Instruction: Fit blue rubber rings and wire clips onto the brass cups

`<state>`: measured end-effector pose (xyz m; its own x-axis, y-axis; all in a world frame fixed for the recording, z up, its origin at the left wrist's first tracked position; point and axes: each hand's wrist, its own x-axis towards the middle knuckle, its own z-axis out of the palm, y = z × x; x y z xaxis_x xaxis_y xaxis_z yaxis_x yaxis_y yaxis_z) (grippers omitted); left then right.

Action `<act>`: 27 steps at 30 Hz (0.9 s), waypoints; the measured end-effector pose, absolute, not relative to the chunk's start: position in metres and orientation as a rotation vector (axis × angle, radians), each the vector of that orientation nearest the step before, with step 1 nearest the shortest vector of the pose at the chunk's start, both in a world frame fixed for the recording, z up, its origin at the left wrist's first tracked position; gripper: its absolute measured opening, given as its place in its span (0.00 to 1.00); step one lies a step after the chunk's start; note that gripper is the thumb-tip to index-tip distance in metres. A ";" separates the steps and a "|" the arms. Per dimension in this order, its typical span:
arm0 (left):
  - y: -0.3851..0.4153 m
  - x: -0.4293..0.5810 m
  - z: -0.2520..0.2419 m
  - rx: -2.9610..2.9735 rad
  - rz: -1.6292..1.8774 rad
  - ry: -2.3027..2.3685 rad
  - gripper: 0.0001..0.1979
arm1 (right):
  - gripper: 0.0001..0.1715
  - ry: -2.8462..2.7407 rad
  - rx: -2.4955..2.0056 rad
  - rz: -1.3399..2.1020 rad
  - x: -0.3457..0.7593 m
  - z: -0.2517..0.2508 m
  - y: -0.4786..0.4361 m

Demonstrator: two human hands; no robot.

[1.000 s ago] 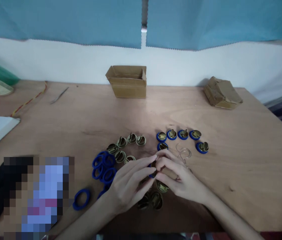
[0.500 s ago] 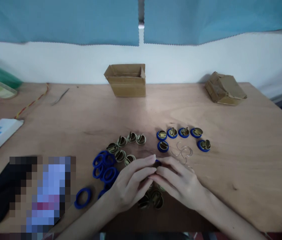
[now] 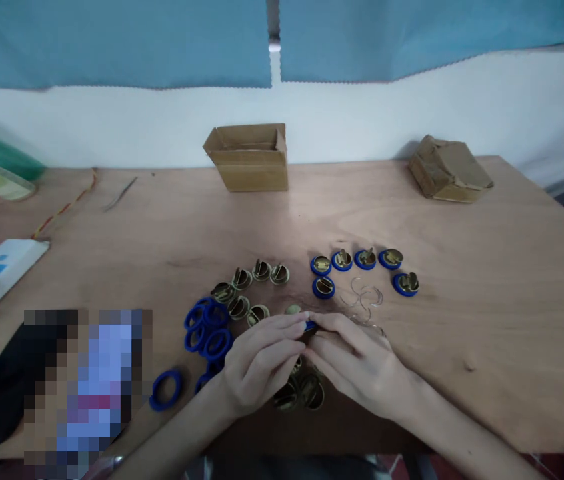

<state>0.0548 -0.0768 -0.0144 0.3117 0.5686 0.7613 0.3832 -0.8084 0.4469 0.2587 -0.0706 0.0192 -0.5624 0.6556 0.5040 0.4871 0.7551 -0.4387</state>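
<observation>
My left hand [image 3: 261, 360] and my right hand [image 3: 362, 370] meet at the fingertips, low over the table. Between them they pinch a small piece with a blue rim [image 3: 310, 325]; fingers cover most of it. Just below the fingers lie round brass-coloured clips [image 3: 312, 391], partly hidden. More bare metal clips [image 3: 242, 278] sit in a loose group to the left. Beside those, a pile of blue rings [image 3: 207, 327] reaches behind my left hand. Beyond my right hand, several clips set in blue rings [image 3: 342, 259] stand in an arc around thin wire rings [image 3: 371, 296].
An open cardboard box [image 3: 255, 170] stands at the back, and a crumpled one [image 3: 449, 170] at the back right. On the left are a white power strip [image 3: 7, 267], a black object [image 3: 7, 380] and a pixelated patch. One blue ring [image 3: 166, 390] lies apart.
The view has shifted slightly. My fingers have turned the blue-rimmed piece a little, so more of its rim shows. Both hands stay together in nearly the same place.
</observation>
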 end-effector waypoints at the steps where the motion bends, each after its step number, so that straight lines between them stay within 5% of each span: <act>1: -0.077 0.055 -0.014 2.389 1.500 0.879 0.18 | 0.11 -2.266 -0.845 0.331 0.258 0.019 -0.071; 11: -0.082 0.061 -0.023 2.085 1.506 0.934 0.22 | 0.09 -2.212 -0.925 0.367 0.260 0.012 -0.073; 27: -0.084 0.068 -0.023 2.125 1.493 0.812 0.23 | 0.11 -1.512 -1.072 1.394 0.250 0.007 -0.062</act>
<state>0.0676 -0.0842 -0.0226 0.2534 0.6697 0.6980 0.2217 -0.7426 0.6320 0.2496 -0.0621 0.0075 -0.3212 0.9470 0.0106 0.0659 0.0336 -0.9973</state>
